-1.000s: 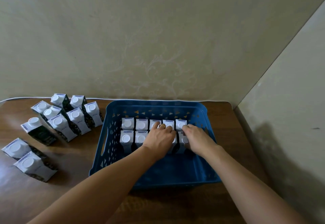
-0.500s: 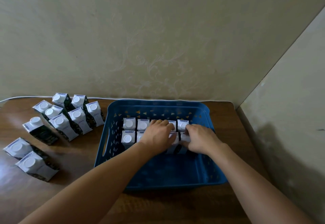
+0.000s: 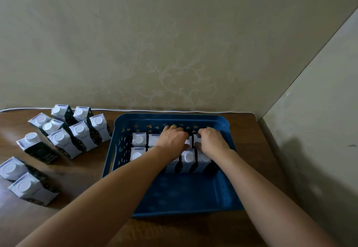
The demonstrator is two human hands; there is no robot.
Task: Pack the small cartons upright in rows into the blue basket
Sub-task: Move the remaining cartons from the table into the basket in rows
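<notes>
On the left of the wooden table, ten loose cartons stand or lean in a scatter, white caps up, well apart from both hands and nearer the left arm, so I judge the left hand better placed to fetch the next one. Each carton's long axis runs roughly vertical, some tilted. Right of them sits the blue basket, with two rows of packed cartons upright against its far wall and its near half bare. The left hand lies over the back row, fingers curled down onto the carton tops; whether it grips one I cannot tell. Just beside it, the right hand curls over the row's right end likewise. A pale patterned wall rises behind, meeting a plain wall at right.
</notes>
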